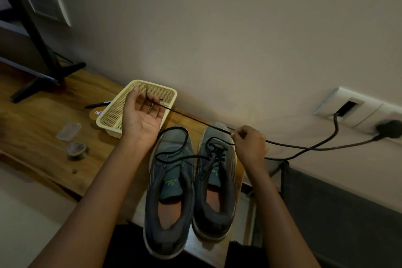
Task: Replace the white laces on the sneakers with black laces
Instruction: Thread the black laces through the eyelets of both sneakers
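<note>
Your left hand (142, 113), fingers curled, holds the black lace (195, 120) taut; your right hand (250, 143) pinches it. Green tongue lettering on the sneakers (169, 213) is unreadable.

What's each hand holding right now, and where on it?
Both hold one black lace: left hand near its free end, right hand pinching it farther along.

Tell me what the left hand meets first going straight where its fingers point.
Probably the far rim of the cream basket; if the left hand rides above it, the wall. Depth unclear.
</note>
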Available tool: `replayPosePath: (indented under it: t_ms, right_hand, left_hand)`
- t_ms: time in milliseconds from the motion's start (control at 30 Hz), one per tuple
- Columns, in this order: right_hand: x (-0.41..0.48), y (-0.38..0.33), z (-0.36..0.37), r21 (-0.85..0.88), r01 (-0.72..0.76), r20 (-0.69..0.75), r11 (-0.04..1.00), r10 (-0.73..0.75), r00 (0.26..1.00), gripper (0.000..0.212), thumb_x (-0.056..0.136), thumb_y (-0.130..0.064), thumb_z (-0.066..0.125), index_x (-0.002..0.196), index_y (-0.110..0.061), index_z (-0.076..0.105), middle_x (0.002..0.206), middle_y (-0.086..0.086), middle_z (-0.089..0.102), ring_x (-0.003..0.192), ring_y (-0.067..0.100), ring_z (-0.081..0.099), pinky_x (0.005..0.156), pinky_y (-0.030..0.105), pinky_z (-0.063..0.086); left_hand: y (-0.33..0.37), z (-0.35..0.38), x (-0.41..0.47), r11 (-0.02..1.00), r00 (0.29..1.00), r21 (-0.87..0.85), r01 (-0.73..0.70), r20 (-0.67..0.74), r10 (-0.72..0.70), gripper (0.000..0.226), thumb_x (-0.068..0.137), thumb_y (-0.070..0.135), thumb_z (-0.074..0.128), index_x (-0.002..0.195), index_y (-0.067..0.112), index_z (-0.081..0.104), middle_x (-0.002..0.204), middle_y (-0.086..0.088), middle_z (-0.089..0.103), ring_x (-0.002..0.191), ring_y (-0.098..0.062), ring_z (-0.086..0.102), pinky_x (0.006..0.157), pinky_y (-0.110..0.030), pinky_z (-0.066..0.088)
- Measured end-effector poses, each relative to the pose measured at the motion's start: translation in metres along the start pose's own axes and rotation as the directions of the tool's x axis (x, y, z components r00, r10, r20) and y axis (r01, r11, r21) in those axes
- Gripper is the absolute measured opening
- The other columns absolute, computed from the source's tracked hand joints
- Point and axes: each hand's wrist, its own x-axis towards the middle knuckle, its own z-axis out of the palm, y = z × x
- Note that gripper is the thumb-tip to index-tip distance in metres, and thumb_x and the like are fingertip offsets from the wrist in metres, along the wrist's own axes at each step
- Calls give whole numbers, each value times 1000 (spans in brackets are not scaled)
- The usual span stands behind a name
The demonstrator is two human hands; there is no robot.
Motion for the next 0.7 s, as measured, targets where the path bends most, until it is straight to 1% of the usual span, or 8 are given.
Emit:
replayPosePath:
  t_ms: [133,233,300,367,433,533,633,700]
  right_hand:
    - [0,0,1,77,26,75,997,-32,997,15,87,-21,64,72,-25,60,82,-1,65,95,27,60,92,51,44]
    - [0,2,-6,131,41,96,991,-54,994,10,81,-18,68,76,-25,63,83,-4,66,91,22,62,91,52,45]
    - [-3,6,-17,131,43,131,990,-60,990,15,81,-18,68,68,-21,62,74,-2,64,79,20,61,85,47,48]
    - [-10,11,-27,74,68,215,995,-82,973,22,81,-21,68,60,-17,62,64,3,61,68,21,58,79,47,50]
    - [-20,15,-33,-44,97,304,994,-79,949,24,79,-34,71,65,-14,67,69,5,66,71,21,60,80,47,52]
    - [-36,15,-36,-145,138,421,980,-65,905,30,76,-49,71,80,-19,70,81,-4,67,86,16,60,85,41,47]
    - [-52,9,-33,-301,248,408,921,-111,906,25,80,-48,67,94,-27,66,90,-10,57,105,16,48,85,32,25]
    - [-59,9,-29,-364,293,351,884,-161,922,19,84,-43,62,97,-28,65,97,-7,59,110,18,45,81,35,19]
  left_hand:
    - [-1,4,-4,987,994,146,-72,95,58,6,89,18,60,84,18,62,74,8,67,69,-4,64,77,-22,50]
    - [-5,4,-10,904,967,344,-255,84,241,7,87,8,64,93,12,65,78,2,72,71,-6,66,70,-21,53]
    - [-11,5,-18,681,893,602,-416,129,431,15,86,8,66,99,15,67,86,-2,72,77,-9,67,71,-19,53]
    - [-23,5,-32,449,830,743,-496,254,496,19,87,11,66,105,15,68,94,-1,71,87,-7,66,76,-15,52]
    - [-41,3,-49,316,838,797,-515,391,380,15,88,15,65,103,15,69,90,7,68,87,-3,64,75,-12,49]
    - [-74,-10,-67,30,848,854,-519,510,145,5,89,26,64,91,24,67,85,16,63,84,-3,61,80,-26,47]
    - [-89,-24,-74,-328,830,805,-494,550,99,11,89,35,60,94,28,67,112,13,56,112,-10,46,96,-35,27]
    - [-95,-30,-75,-472,820,736,-485,570,46,14,88,37,60,97,29,68,128,13,49,125,-12,34,100,-35,18]
